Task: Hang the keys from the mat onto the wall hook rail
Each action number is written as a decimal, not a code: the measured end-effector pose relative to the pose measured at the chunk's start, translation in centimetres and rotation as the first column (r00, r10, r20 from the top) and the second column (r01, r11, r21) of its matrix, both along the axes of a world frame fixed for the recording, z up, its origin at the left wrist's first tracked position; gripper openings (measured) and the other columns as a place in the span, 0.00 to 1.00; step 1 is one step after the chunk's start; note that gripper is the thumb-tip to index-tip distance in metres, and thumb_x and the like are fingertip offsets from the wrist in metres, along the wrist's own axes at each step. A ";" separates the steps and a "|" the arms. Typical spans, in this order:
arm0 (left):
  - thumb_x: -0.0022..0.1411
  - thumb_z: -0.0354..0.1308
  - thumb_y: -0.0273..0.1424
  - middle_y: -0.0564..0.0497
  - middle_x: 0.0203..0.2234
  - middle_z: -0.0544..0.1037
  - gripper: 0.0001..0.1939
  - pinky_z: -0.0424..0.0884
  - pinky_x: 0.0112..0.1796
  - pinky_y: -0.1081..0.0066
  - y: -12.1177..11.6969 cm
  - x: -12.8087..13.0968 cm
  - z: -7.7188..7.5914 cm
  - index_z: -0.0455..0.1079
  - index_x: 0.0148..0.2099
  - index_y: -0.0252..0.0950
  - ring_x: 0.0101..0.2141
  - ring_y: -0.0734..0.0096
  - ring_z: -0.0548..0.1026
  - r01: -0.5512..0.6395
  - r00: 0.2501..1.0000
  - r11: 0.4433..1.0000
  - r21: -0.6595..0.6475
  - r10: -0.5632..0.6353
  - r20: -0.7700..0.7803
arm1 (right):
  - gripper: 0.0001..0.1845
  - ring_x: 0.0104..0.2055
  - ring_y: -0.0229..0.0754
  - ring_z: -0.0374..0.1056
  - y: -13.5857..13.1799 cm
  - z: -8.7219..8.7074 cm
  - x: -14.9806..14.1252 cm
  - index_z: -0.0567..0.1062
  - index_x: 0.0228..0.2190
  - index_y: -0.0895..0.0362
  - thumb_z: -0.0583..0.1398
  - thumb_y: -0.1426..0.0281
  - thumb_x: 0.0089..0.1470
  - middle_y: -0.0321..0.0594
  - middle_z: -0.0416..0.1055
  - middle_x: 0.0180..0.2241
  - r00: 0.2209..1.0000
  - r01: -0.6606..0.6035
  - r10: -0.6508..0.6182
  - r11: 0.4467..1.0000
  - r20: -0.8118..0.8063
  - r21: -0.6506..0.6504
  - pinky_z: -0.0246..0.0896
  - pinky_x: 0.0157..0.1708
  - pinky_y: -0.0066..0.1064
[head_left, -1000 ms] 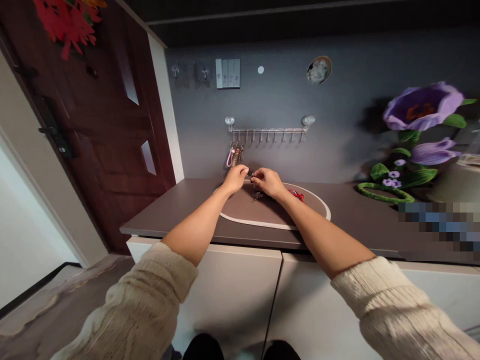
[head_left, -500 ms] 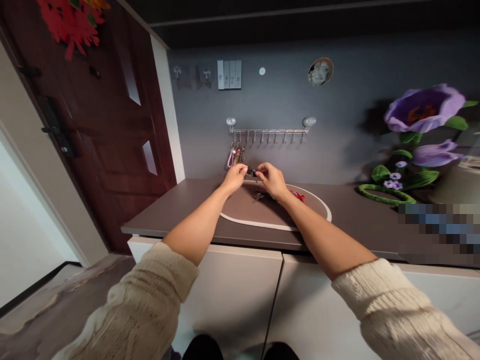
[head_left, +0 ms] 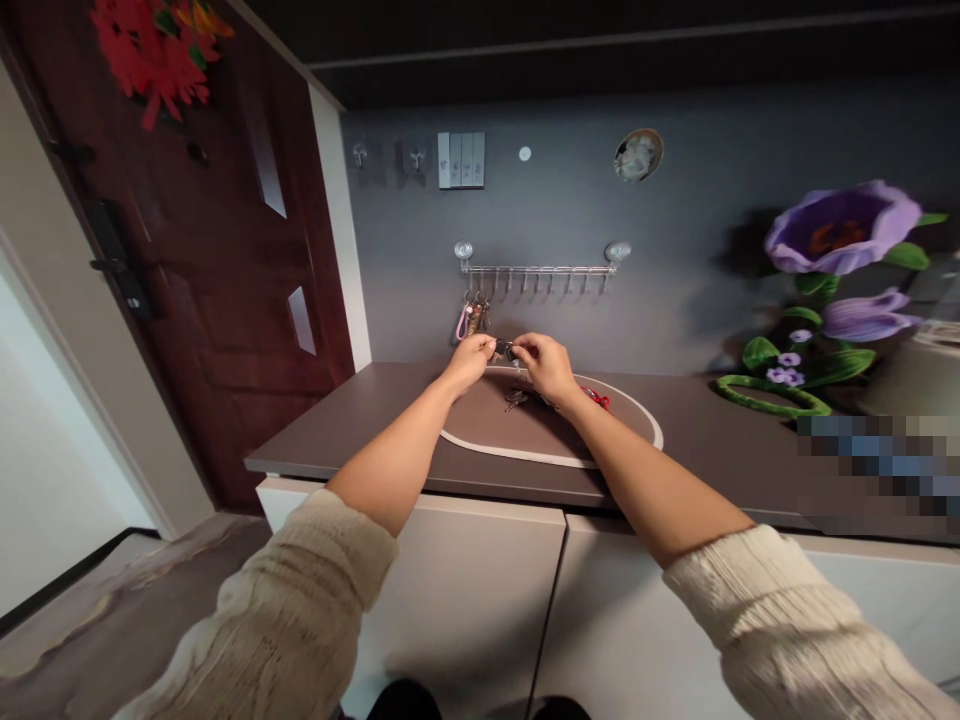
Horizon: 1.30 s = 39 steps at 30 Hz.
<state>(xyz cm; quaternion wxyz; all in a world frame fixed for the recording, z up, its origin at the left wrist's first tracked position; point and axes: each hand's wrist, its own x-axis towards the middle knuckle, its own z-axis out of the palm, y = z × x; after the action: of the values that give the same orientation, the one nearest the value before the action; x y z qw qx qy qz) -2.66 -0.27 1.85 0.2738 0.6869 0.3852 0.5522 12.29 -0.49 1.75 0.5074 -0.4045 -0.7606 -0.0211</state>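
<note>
"What's held between the hands?"

"A small black object (head_left: pixel 502 347), near the middle of the frame. It's dark and compact, with a faint shine; whether it's one piece or two joined ones, I can't tell."

"And the fingers?"

"The left hand (head_left: pixel 472 362) has thumb and fingers pinched on its left end. The right hand (head_left: pixel 547 367) has its fingertips clamped on the right end."

"What lies below?"

"A flat oval mat (head_left: pixel 517 456), brown with a pale rim, on a smooth brown countertop (head_left: pixel 352 410). Thin metal keys (head_left: pixel 514 399) lie on it at centre, and a bright red item (head_left: pixel 600 399) shows just beyond the right wrist."

"Other textures?"

"Chunky cream knit sleeves at lower left and lower right. Above the hands, a shiny, clear-looking hook rail (head_left: pixel 540 270) with round mounts; a key bunch (head_left: pixel 471 318) with a pink loop hangs at its left end. Right of frame, a soft-looking purple flower (head_left: pixel 814 245) with ruffled petals, above a fuzzy green ring (head_left: pixel 772 399)."
</note>
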 end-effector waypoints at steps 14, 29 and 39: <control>0.57 0.47 0.25 0.53 0.21 0.71 0.08 0.62 0.31 0.75 -0.1 0.5 -0.4 0.67 0.31 0.30 0.24 0.78 0.66 -0.008 1.000 0.994 -0.113 0.010 0.013 | 0.08 0.31 0.38 0.63 0.3 -0.3 0.0 0.70 0.27 0.59 0.54 0.67 0.49 0.40 0.70 0.29 0.991 -0.086 0.076 0.992 -0.107 -0.094 0.56 0.35 0.29; 0.55 0.49 0.26 0.47 0.28 0.76 0.09 0.64 0.31 0.74 1.9 0.1 -2.0 0.70 0.30 0.32 0.28 0.73 0.71 -0.364 0.921 0.924 -0.116 0.338 -0.195 | 0.13 0.27 0.36 0.62 2.1 1.4 0.0 0.72 0.27 0.59 0.55 0.63 0.44 0.38 0.71 0.25 0.964 -0.085 0.026 0.974 -0.266 -0.212 0.57 0.31 0.29; 0.56 0.49 0.31 0.45 0.27 0.77 0.12 0.63 0.31 0.73 1.4 0.1 -2.0 0.71 0.27 0.34 0.29 0.69 0.73 -0.483 0.838 0.865 -0.132 0.414 -0.354 | 0.11 0.21 0.33 0.59 6.2 6.2 -2.4 0.72 0.25 0.61 0.57 0.65 0.42 0.38 0.69 0.21 0.887 -0.093 0.003 0.981 -0.462 -0.172 0.56 0.25 0.27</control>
<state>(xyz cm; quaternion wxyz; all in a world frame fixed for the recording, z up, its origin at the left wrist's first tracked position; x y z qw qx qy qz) -2.60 1.13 -0.20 0.1442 0.6217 0.6322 0.4393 9.89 5.69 7.98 0.6324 -0.4255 -0.6272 0.1601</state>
